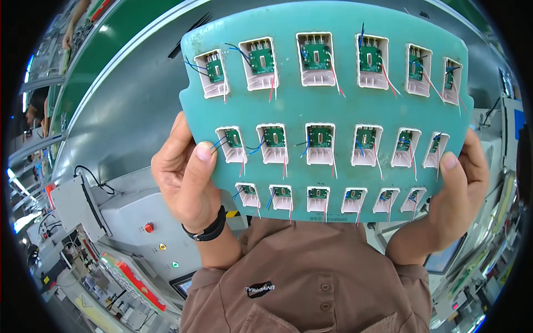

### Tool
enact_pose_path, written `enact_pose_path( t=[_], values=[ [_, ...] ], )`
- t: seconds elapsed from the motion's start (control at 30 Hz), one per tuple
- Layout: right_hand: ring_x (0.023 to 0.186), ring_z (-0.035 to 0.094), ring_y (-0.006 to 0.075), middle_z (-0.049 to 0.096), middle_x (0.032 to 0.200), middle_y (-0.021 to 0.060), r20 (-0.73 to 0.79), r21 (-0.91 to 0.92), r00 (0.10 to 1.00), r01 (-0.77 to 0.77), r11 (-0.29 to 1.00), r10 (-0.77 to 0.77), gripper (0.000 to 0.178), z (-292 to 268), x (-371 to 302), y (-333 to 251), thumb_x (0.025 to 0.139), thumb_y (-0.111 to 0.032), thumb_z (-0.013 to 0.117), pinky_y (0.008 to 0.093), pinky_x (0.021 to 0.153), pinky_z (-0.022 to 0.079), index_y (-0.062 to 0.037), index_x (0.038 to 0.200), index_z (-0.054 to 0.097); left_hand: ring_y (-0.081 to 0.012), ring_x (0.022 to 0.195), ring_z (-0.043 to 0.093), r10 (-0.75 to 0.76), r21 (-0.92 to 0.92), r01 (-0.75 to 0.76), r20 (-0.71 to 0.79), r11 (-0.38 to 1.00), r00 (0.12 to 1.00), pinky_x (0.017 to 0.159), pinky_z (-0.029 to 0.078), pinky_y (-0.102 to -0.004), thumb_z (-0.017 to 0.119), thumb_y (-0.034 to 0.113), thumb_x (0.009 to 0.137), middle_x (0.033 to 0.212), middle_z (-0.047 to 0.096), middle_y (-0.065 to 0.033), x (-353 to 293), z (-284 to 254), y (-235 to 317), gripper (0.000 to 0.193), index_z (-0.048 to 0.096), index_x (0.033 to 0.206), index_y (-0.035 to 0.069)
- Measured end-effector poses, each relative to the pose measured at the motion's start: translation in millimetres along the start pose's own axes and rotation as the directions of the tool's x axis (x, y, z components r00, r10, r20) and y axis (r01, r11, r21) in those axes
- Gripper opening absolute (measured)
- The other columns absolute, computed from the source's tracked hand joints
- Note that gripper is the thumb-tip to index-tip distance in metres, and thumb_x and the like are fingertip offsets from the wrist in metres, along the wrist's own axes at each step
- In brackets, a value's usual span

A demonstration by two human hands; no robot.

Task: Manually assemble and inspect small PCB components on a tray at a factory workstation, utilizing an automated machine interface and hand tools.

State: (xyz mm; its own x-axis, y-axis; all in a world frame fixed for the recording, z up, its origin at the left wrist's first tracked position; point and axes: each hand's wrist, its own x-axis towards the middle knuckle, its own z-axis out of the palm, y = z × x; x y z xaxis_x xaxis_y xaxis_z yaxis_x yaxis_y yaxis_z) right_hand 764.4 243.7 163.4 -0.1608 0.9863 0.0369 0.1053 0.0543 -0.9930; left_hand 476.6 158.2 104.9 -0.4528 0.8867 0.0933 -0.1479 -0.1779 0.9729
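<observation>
My left hand (186,175) grips the left edge of a teal tray (288,109), its thumb on the face and its fingers behind. My right hand (463,180) clasps the opposite edge the same way. Between them the tray is tilted up in front of my chest. Three rows of white plastic housings (319,157) sit in its cutouts. Each housing holds a small green circuit board (321,136) with thin blue, red and white wires, some hanging past the rims. The left thumb lies close to the blue wires of the leftmost middle-row housing. A black band (214,225) circles my left wrist.
A grey metal worktop (130,105) extends behind the tray. Left of my body stands a grey control panel with a red button (149,227) and yellow and green ones. Another person's arm (71,30) shows at the upper left.
</observation>
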Motion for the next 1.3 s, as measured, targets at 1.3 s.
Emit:
enact_pose_path(
  t=[1.3],
  values=[
    [0.093,0.051,0.0173,0.059,0.095,0.0082,0.247,-0.046,0.920,-0.302,0.952,0.304,0.021,175.5,336.4,72.7,0.081,-0.015,0.062,0.0370,0.081,0.040,-0.0003,0.096,0.065,-0.0171,0.095,0.058,-0.295,0.141,0.306,-0.091,0.942,0.951,0.089,0.043,-0.0388,0.062,0.012,0.087,0.104,0.063,-0.0087,300.1,-72.7,-20.5,0.037,0.055,0.118,-0.007]
  ],
)
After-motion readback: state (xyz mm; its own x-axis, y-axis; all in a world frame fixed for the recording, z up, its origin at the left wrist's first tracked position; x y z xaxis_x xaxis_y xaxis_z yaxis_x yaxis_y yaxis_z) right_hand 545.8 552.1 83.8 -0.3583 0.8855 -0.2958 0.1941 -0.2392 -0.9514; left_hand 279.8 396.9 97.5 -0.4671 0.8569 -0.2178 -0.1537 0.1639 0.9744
